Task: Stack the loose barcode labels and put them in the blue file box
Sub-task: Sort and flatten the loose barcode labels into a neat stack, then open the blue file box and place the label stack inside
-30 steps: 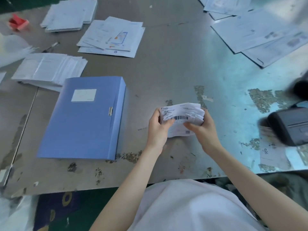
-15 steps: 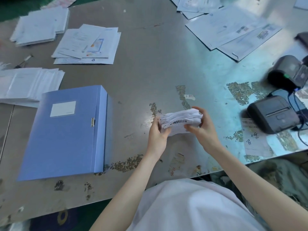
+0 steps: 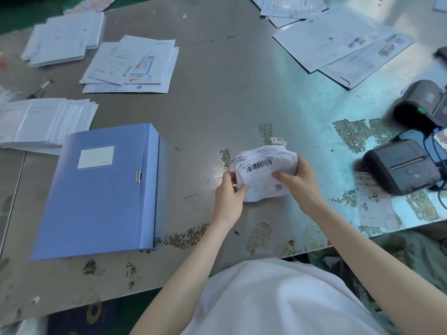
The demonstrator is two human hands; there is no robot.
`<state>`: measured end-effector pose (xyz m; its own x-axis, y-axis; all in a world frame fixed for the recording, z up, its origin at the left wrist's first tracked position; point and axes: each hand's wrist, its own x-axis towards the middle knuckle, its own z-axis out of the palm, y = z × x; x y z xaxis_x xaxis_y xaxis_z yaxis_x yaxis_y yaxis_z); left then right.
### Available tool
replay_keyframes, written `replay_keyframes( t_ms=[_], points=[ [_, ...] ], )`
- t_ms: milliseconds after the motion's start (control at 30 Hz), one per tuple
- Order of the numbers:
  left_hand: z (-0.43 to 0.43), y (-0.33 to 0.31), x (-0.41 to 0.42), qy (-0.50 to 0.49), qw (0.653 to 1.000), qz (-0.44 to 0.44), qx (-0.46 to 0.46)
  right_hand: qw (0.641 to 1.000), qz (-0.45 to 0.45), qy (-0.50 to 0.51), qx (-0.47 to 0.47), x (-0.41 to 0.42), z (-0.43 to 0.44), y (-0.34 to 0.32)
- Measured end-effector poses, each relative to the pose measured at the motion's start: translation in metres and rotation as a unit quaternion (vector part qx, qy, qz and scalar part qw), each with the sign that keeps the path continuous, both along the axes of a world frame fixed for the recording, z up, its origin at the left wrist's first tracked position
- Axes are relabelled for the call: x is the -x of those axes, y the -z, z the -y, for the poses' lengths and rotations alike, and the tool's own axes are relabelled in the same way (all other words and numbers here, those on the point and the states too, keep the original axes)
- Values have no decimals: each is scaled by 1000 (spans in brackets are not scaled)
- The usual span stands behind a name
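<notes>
Holding labels (image 3: 264, 174), both hands; file box (image 3: 101, 189) shut.

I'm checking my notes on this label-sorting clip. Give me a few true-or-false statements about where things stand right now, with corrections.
1. Both hands hold the bundle of barcode labels. True: left hand and right hand grip opposite sides.
2. The blue file box lies open. False: it lies flat and closed, clasp shut.
3. The labels are already inside the box. False: they are held above the table, right of the box.
4. A dark label printer sits to the right of the hands. True.
</notes>
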<state>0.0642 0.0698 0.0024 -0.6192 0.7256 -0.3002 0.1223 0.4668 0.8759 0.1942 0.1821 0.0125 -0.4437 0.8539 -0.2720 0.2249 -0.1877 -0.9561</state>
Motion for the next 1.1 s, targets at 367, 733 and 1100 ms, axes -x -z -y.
replay_keyframes(
  t_ms=[367,733,1100],
  points=[
    [19,6,-2,32,998,0,52,972,222,7,-77,-8,-7,21],
    [71,-15,45,-68,986,-155,0,935,199,-105,-275,62,40,-1],
    [177,-19,123,-277,907,-313,57,945,96,-300,-93,173,140,-7]
  ],
)
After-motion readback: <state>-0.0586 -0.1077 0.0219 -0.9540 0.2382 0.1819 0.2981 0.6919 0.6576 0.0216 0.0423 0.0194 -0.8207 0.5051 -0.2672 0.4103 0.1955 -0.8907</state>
